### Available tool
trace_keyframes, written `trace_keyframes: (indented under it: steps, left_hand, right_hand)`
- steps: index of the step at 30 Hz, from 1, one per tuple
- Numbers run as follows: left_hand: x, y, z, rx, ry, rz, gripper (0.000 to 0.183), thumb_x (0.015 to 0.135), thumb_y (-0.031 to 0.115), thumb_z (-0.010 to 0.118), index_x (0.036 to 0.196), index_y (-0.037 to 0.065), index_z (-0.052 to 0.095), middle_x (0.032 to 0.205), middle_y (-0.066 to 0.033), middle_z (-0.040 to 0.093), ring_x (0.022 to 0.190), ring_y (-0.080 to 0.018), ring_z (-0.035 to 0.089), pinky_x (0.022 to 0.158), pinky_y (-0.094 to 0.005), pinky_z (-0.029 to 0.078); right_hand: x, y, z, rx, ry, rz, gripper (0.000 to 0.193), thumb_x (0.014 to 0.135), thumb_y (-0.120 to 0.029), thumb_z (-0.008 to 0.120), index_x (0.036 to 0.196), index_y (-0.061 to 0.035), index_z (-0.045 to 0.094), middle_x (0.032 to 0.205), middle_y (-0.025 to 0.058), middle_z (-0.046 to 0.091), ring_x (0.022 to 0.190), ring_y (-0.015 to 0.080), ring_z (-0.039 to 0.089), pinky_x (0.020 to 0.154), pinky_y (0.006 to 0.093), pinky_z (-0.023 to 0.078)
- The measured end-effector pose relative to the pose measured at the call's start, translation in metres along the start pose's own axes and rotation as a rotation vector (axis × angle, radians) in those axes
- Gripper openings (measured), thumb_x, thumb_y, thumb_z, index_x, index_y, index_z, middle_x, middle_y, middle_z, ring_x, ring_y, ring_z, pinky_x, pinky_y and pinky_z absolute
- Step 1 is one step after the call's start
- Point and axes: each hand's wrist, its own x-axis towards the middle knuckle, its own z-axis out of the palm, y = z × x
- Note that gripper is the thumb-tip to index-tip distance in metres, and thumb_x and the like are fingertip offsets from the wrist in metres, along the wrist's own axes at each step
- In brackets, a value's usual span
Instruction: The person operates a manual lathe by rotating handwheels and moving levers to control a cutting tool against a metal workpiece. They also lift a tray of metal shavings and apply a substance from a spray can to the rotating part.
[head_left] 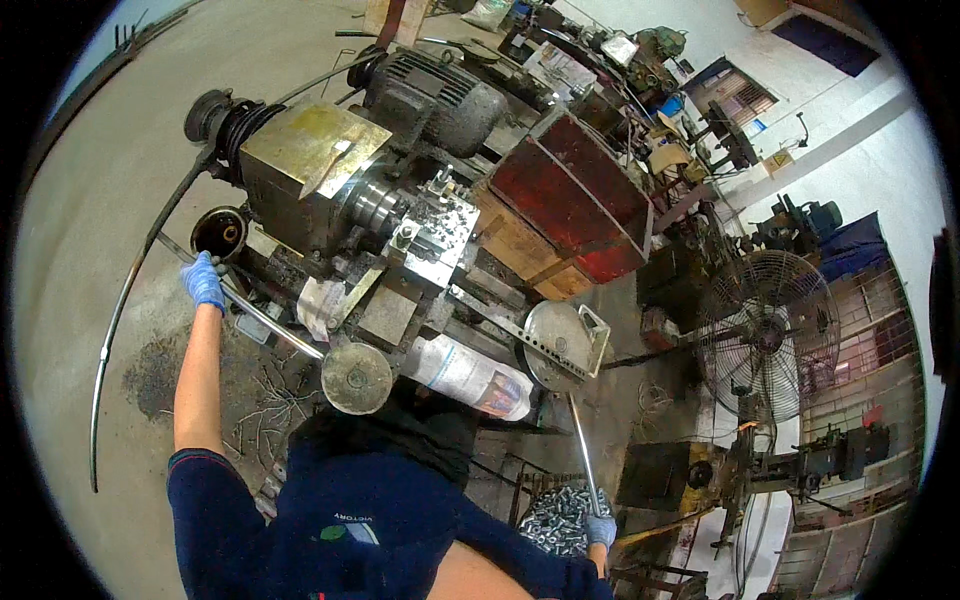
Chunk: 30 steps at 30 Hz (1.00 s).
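Note:
My left hand (203,281), in a blue glove, is closed around a long silver metal bar (272,322) at the left of a lathe-like machine. Just beyond its fingers is a dark round pot (219,234) with a ring-shaped piece inside. Low on the right, my right hand (600,531), also gloved, grips the lower end of a straight metal lever (583,445). That lever slants down from a round metal plate (560,345). Beside the right hand is a heap of small shiny metal parts (556,520). Chips lie around the machine's tool slide (438,240), near the chuck (376,205).
A ribbed motor (432,103) and a red metal box (572,195) stand behind the machine. A large caged fan (768,335) is at the right. A round disc (357,378) and a printed white sack (470,377) are close to my body. Thin rods (265,410) litter the floor.

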Motion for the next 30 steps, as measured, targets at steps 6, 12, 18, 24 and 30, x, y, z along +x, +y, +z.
trace_keyframes:
  steps: [6,12,18,24,30]
  left_hand:
    - [0.009,-0.004,-0.007,0.019,0.002,0.023,0.014,0.081,0.01,0.056,0.087,-0.002,0.052,0.064,-0.0104,0.059,0.043,-0.0162,0.053,0.038,-0.028,0.045]
    - [0.007,-0.005,-0.004,0.068,0.011,0.01,0.018,0.081,0.012,0.057,0.088,-0.004,0.054,0.067,-0.0127,0.062,0.045,-0.0165,0.056,0.04,-0.0275,0.045]
    - [0.011,-0.006,-0.004,0.072,0.014,0.028,0.019,0.081,0.012,0.057,0.09,-0.004,0.053,0.068,-0.0132,0.062,0.046,-0.0168,0.057,0.039,-0.0277,0.044]
    - [0.017,-0.008,-0.009,-0.002,0.018,0.039,0.02,0.081,0.012,0.057,0.092,-0.004,0.052,0.067,-0.0134,0.062,0.046,-0.0172,0.057,0.039,-0.0281,0.044]
    - [0.008,-0.003,-0.003,0.009,0.022,0.02,0.02,0.082,0.012,0.056,0.092,-0.005,0.053,0.068,-0.0135,0.062,0.046,-0.0173,0.057,0.04,-0.028,0.045]
  right_hand:
    - [-0.002,-0.001,0.001,0.041,0.039,-0.039,0.067,0.064,-0.056,0.067,0.104,-0.002,0.063,0.105,0.0221,0.061,0.102,0.0334,0.058,0.087,0.0387,0.046]
    - [0.033,0.032,0.031,-0.083,-0.054,-0.179,0.055,0.081,-0.039,0.057,0.129,-0.0159,0.046,0.128,0.0079,0.05,0.116,0.0266,0.048,0.096,0.0348,0.04]
    - [0.016,0.023,0.024,-0.002,-0.059,-0.146,0.055,0.081,-0.037,0.058,0.129,-0.015,0.046,0.129,0.0078,0.049,0.118,0.025,0.047,0.096,0.0322,0.04]
    - [-0.047,-0.029,-0.027,0.036,-0.009,0.04,0.062,0.068,-0.052,0.066,0.114,-0.0107,0.06,0.114,0.0158,0.059,0.107,0.0304,0.055,0.09,0.0352,0.045]
    - [-0.02,-0.003,0.003,0.02,0.063,0.063,0.065,0.062,-0.055,0.067,0.102,-0.0035,0.064,0.105,0.0214,0.061,0.101,0.0334,0.059,0.087,0.0393,0.047]
